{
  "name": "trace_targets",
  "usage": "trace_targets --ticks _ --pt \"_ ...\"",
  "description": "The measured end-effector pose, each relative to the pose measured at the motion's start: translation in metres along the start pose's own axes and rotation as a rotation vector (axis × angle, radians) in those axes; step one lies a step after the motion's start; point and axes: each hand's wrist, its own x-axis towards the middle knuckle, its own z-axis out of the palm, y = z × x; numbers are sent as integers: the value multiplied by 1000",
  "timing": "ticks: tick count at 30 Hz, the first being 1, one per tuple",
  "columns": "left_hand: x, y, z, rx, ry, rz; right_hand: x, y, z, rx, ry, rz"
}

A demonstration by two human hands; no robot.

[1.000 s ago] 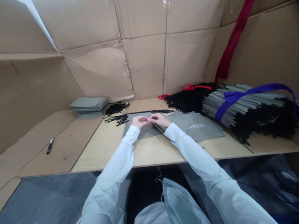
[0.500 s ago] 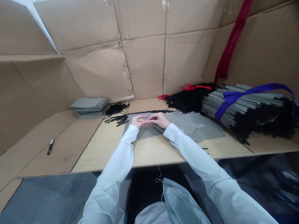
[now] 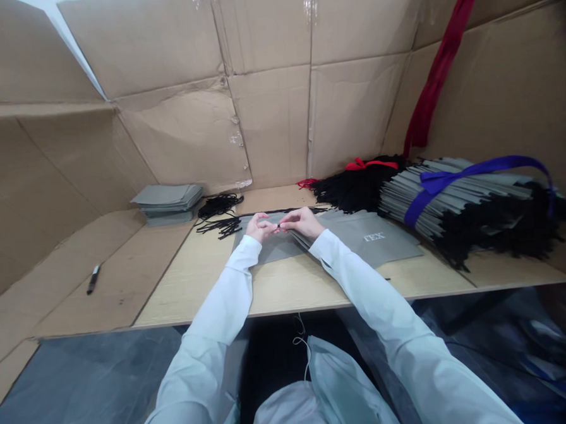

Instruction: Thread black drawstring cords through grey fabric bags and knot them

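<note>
Black cord (image 3: 278, 225), a short dark tip of it, now shows between the fingertips, where half a second ago only fingers met! The left hand (image 3: 258, 228) and right hand (image 3: 302, 222) both pinch it tight, thumb to forefinger, raised a touch off the grey bag (image 3: 268, 249) lying flat beneath them at the table's centre. The hands have barely shifted otherwise. The right sleeve (image 3: 343, 266) crosses a second grey bag, printed "TEX" (image 3: 374, 237), at 3 o'clock. Loose black cords (image 3: 221, 225) lie at 10 o'clock, a small stack of grey bags (image 3: 168, 199) beyond them. At 2 o'clock sits a big bundle of bags (image 3: 458, 203) tied with blue ribbon (image 3: 433, 184), near a black cord bunch (image 3: 355, 188). A marker (image 3: 93, 279) rests far out at 9 o'clock.
</note>
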Motion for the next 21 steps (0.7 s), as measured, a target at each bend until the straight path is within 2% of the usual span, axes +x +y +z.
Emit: trace_targets --ticks 7,9,14,16,21 --pt "-1 5 -3 -55 113 -109 3 9 -10 -380 -29 -75" --pt "-1 6 -4 -97 112 -126 4 11 -10 -478 -38 -93" --pt "-2 2 2 -266 122 -98 4 15 -1 -410 -35 10" --pt "-3 -3 6 -265 102 -105 1 14 3 -410 -29 34" --pt "-4 -16 14 -250 99 -110 -3 6 12 -679 12 -63"
